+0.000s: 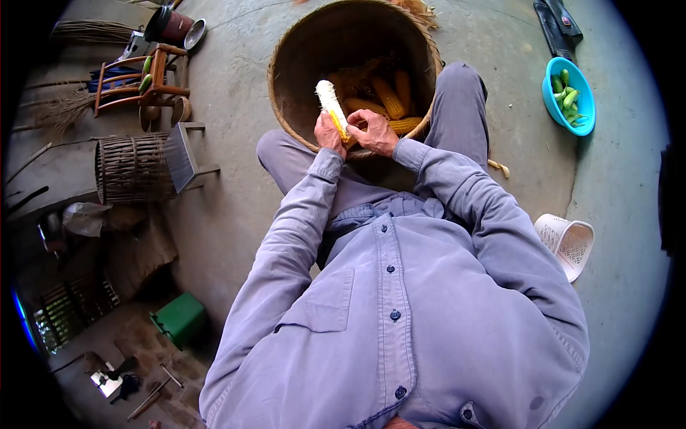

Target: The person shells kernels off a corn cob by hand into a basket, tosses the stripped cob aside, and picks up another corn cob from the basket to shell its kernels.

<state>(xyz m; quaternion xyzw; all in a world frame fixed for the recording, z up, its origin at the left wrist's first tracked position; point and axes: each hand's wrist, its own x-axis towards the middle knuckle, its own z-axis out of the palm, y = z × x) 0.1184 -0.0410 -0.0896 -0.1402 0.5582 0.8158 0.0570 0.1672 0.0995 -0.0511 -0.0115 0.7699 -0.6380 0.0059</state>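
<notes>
My left hand (329,134) is wrapped round a corn cob (326,95) over the near rim of a large woven basket (274,86). The cob's upper part is bare and white, while a strip of yellow kernels shows on its lower end. Fingers of my right hand (373,132) are pinched against those kernels from the right side. Inside the basket, several whole yellow corn ears (388,98) lie just beyond my hands. My knees stand on either side of the basket.
On the right floor are a blue bowl (587,114) of green vegetables and a white perforated basket (574,247). To the left stand a wooden chair (158,79), a metal-topped stool (181,159), a wicker basket (132,166) and a green bin (179,319).
</notes>
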